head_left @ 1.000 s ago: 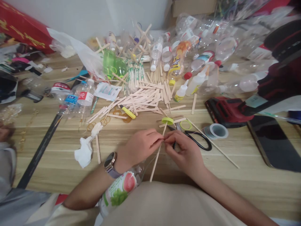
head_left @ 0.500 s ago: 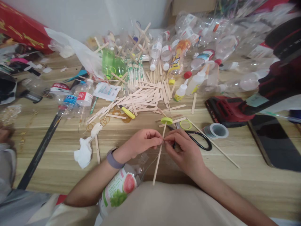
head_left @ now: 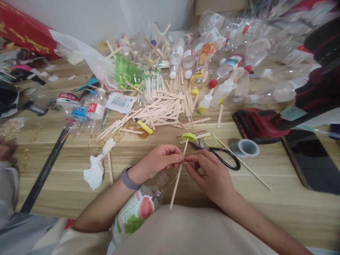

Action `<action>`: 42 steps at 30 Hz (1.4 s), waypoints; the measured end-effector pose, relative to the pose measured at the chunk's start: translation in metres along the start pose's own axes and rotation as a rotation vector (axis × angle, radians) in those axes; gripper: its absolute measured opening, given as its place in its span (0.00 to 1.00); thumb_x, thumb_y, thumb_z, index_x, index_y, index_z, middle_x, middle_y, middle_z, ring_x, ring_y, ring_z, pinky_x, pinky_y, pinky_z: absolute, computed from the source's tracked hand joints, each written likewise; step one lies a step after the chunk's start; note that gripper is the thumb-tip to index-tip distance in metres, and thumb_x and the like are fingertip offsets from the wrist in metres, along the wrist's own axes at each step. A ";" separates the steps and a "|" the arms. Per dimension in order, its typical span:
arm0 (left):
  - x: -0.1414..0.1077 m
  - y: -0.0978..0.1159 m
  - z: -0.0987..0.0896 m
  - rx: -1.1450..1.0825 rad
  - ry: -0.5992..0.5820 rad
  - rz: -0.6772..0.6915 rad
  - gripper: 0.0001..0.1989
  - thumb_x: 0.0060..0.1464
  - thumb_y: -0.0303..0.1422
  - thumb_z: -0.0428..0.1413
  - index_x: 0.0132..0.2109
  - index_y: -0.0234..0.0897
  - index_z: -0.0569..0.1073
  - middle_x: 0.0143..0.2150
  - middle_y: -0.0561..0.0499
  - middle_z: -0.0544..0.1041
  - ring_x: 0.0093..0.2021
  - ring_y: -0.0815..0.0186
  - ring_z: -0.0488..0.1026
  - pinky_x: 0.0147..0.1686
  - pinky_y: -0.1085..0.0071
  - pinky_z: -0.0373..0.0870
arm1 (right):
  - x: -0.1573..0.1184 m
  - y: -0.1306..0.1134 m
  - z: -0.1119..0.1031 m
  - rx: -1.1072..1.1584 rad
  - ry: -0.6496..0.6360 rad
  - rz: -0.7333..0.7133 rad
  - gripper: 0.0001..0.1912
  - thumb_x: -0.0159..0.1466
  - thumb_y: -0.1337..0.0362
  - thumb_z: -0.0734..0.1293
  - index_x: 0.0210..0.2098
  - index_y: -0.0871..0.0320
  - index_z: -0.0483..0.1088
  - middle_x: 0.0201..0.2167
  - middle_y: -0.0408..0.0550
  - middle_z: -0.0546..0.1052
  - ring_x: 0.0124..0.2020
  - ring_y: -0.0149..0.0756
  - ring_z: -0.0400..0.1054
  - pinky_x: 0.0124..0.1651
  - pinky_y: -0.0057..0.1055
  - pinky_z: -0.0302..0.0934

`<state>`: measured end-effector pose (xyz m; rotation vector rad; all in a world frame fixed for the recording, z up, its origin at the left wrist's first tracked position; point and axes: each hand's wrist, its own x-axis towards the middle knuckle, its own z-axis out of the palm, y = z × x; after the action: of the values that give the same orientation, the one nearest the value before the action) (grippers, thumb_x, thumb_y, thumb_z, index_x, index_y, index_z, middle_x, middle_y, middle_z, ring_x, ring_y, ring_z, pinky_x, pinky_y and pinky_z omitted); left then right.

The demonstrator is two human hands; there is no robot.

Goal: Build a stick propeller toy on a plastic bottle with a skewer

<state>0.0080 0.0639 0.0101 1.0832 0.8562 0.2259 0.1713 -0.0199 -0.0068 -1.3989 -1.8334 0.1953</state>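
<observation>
A thin wooden stick (head_left: 176, 184) with a yellow-green bottle cap (head_left: 188, 136) at its upper end slants between my hands. My left hand (head_left: 162, 161) is closed, thumb and forefinger pinched at the stick. Against its fingertips, my right hand (head_left: 209, 171) is pinched too; whatever fine thing it may hold is too small to make out. A thin wire or thread runs down from the stick toward a clear bottle (head_left: 136, 209) with a fruit label, lying by my left forearm. Black-handled scissors (head_left: 225, 158) lie behind my right hand.
A pile of flat wooden sticks (head_left: 162, 109) and many plastic bottles (head_left: 177, 56) cover the back. On the right are a wire spool (head_left: 245, 147), a red power tool (head_left: 260, 125) and a dark phone (head_left: 310, 161). White tissue (head_left: 94, 171) lies left. A person's hand (head_left: 5, 152) shows far left.
The lower end of the stick has swung slightly left. My right hand has shifted a little, its fingers still pinched beside my left fingertips.
</observation>
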 end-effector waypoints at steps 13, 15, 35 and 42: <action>0.000 -0.001 0.001 0.022 0.004 0.049 0.10 0.50 0.37 0.59 0.29 0.34 0.70 0.22 0.60 0.64 0.21 0.76 0.56 0.22 0.75 0.51 | 0.004 -0.006 -0.011 0.597 -0.101 0.501 0.10 0.63 0.62 0.61 0.26 0.55 0.62 0.20 0.39 0.64 0.21 0.30 0.58 0.24 0.29 0.53; 0.000 -0.001 0.001 0.031 -0.003 0.052 0.10 0.50 0.37 0.59 0.29 0.34 0.70 0.22 0.59 0.65 0.22 0.76 0.57 0.23 0.75 0.51 | 0.002 -0.005 -0.011 0.467 -0.086 0.471 0.09 0.62 0.61 0.64 0.26 0.55 0.64 0.20 0.40 0.66 0.21 0.31 0.59 0.25 0.29 0.54; -0.004 0.004 -0.001 0.221 0.097 0.140 0.11 0.55 0.39 0.57 0.33 0.35 0.71 0.25 0.59 0.63 0.25 0.73 0.56 0.27 0.74 0.54 | -0.006 0.003 -0.012 0.644 0.008 0.447 0.09 0.64 0.68 0.64 0.26 0.55 0.65 0.35 0.47 0.72 0.34 0.34 0.65 0.33 0.29 0.58; -0.005 0.007 0.001 0.340 0.053 0.105 0.09 0.56 0.36 0.54 0.36 0.34 0.74 0.27 0.57 0.67 0.27 0.72 0.58 0.27 0.74 0.54 | 0.002 0.000 -0.006 1.129 -0.045 0.764 0.12 0.65 0.58 0.66 0.29 0.56 0.63 0.34 0.43 0.74 0.17 0.21 0.55 0.20 0.26 0.47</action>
<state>0.0067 0.0636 0.0186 1.4476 0.9064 0.2016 0.1751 -0.0202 -0.0014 -1.1194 -0.7922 1.3960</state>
